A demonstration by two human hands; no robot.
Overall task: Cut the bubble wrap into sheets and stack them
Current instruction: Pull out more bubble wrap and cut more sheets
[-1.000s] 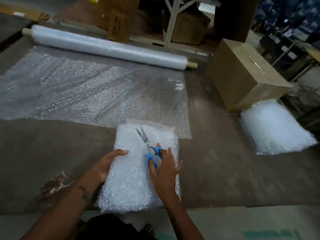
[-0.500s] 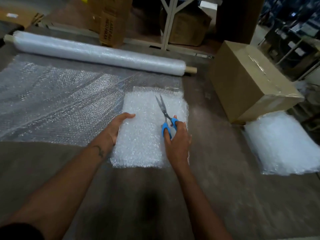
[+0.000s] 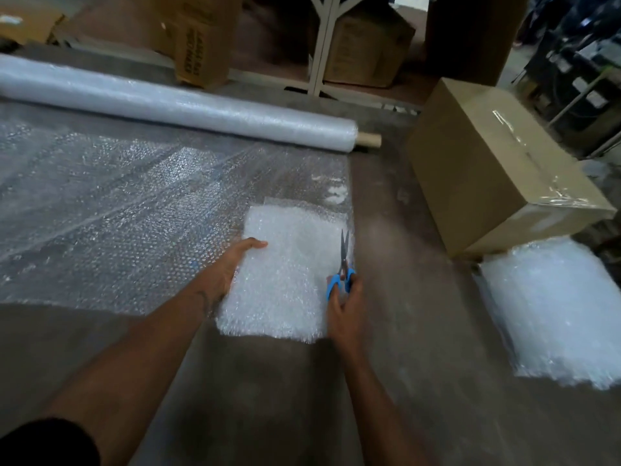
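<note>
Left hand (image 3: 232,270) grips the knobbly rectangular bubble-wrap wad (image 3: 289,277), right-hand fingers (image 3: 339,307) curl round blue-handled scissors (image 3: 342,264) (blades closed).

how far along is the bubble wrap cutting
Done: a thick stack of cut sheets sits beside the cardboard box. In hand: the left hand holds a second pile; the right hand holds scissors. Left: unrolled wrap and most of the roll.
</note>
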